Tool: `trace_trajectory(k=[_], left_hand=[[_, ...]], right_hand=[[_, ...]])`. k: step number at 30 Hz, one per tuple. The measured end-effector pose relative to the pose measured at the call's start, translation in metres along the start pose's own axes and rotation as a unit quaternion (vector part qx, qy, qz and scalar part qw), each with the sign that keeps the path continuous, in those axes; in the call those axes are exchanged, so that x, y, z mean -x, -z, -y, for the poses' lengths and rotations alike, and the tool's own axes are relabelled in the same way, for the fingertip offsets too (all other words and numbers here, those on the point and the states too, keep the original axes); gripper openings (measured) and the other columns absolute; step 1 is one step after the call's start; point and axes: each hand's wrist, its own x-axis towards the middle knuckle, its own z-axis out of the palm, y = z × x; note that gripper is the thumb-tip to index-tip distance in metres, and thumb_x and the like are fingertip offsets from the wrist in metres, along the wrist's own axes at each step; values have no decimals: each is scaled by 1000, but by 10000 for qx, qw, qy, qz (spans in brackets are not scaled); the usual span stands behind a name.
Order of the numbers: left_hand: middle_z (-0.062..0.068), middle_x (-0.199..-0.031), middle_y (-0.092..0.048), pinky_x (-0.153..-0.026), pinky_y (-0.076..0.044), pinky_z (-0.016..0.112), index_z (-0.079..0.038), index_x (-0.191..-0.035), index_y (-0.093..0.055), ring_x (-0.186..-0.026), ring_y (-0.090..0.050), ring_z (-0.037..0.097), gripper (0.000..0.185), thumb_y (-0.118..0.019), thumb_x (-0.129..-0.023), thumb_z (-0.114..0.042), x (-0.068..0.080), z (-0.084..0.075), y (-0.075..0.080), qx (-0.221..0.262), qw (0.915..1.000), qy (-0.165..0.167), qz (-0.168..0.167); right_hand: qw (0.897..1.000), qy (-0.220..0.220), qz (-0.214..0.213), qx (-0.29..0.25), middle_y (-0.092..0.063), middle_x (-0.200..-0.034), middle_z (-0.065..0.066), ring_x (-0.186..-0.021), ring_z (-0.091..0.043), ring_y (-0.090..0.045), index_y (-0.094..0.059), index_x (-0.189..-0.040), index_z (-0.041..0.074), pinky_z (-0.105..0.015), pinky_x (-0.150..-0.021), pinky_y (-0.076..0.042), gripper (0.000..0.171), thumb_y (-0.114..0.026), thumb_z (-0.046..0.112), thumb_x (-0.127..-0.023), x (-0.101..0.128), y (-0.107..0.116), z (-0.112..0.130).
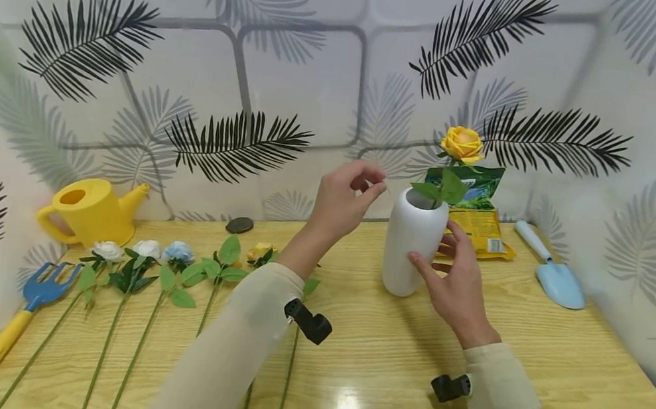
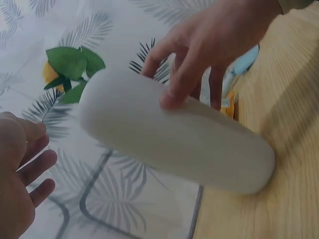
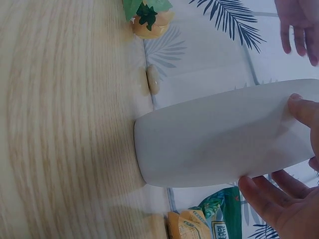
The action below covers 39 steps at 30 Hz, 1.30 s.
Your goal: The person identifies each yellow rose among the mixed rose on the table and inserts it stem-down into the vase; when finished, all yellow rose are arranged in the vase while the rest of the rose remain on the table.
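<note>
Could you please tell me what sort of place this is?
Perhaps a table for flower arranging or gardening: it holds a white vase, a yellow watering can and a light-blue trowel.

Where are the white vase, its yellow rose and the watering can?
White vase (image 1: 410, 234): head view, middle of its body.
Yellow rose (image 1: 462, 144): head view, its bloom.
Watering can (image 1: 97, 215): head view, its side.

upright rose (image 1: 462, 144): lower end hidden in vase (image 1: 409, 253) | packet (image 1: 477, 225): partly covered
</note>
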Motion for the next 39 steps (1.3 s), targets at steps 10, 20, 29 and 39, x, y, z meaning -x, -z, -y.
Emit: trace_trajectory(k=[10,20,29,39], left_hand=[[12,-101,-73,-80,-54,37,-4,-105,-71,-83,-64,24,12,-70,-95,-10,38,23,29,-71,9970,769,106],[12,-94,-74,-69,-52,26,-3,-100,-72,-77,-65,22,10,-72,-93,-9,84,37,44,-245,9895,1339,482],[6,-93,-73,-71,-53,29,-6,-100,-73,-78,-63,17,9,-73,-93,-11,123,38,53,-482,9769,1892,868],[4,-89,-72,-70,-52,29,-7,-97,-73,-76,-61,14,6,-72,-92,-9,156,32,58,-1032,9620,2287,1073]], right_hand=[[9999,18,-106,-12,-51,-138,-27,-119,-43,-59,-27,-155,3,-57,-91,-56,79,-73,21,-94,1,1,-2],[9999,-3,-98,37,-51,-138,-26,-119,-43,-59,-27,-155,5,-56,-91,-57,78,-72,23,-94,-1,-1,-2],[9999,-104,-16,4,-51,-139,-26,-120,-42,-59,-27,-156,7,-56,-92,-56,79,-72,25,-95,0,-2,1],[10000,26,-61,32,-52,-138,-25,-118,-41,-60,-28,-155,6,-56,-90,-57,78,-72,24,-95,1,-3,-1]])
